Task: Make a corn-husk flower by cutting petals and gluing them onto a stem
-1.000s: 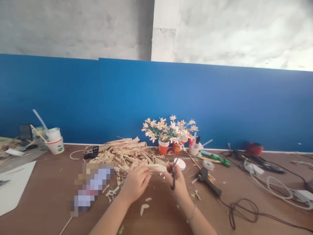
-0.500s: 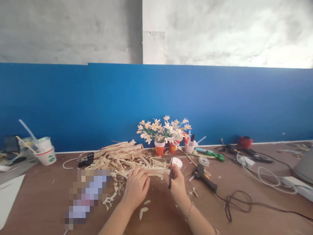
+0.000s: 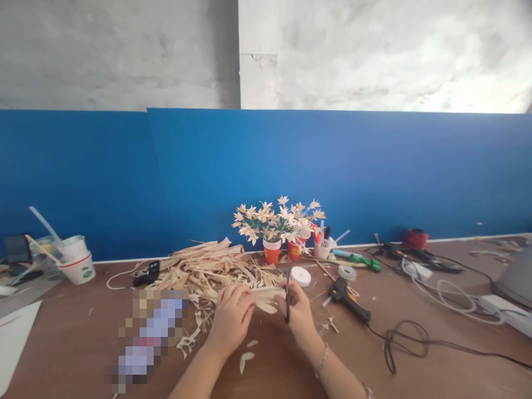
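A pale dried husk strip [image 3: 266, 300] stretches sideways between my hands. My left hand [image 3: 231, 316] is closed on its left end. My right hand [image 3: 300, 315] is closed round a pair of dark scissors [image 3: 287, 302], which stand upright at the strip's right end. Whether the right fingers also touch the strip, I cannot tell. Behind my left hand spreads a heap of dried husks [image 3: 199, 266]. Small cut petal-shaped pieces [image 3: 246, 361] lie on the brown table [image 3: 266, 382] between my forearms.
Husk flowers stand in a red cup [image 3: 271, 252] and another red cup [image 3: 294, 250] at the back. A black glue gun [image 3: 349, 299] with a looping cord lies right, near a tape roll [image 3: 346, 272] and a white disc [image 3: 300, 276]. Paper cups [image 3: 78, 269] stand far left.
The strip between my hands now shows wider and hangs lower on its right side. My hands have hardly moved, and the view has shifted slightly.
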Demonstrator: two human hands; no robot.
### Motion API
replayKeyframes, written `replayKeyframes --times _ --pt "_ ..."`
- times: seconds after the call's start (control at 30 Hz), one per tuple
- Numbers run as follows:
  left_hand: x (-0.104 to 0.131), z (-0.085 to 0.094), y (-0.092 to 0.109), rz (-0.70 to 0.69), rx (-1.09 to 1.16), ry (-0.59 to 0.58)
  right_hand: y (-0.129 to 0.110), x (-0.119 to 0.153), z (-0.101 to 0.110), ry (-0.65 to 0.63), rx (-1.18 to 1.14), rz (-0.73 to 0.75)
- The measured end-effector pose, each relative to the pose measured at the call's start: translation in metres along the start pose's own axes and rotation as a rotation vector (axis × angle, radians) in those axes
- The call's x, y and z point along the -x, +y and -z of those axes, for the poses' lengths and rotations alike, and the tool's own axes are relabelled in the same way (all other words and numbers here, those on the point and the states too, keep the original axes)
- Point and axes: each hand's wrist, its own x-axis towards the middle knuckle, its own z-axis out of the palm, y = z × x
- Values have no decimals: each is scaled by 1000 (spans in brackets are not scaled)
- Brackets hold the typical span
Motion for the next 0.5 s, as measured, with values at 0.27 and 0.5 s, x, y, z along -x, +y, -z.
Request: replayKeyframes --times 0.27,0.5 --pt "5 1 -42 359 -192 406 -9 -5 12 315 2 154" --pt "1 -10 -31 459 385 235 -6 10 8 140 360 533"
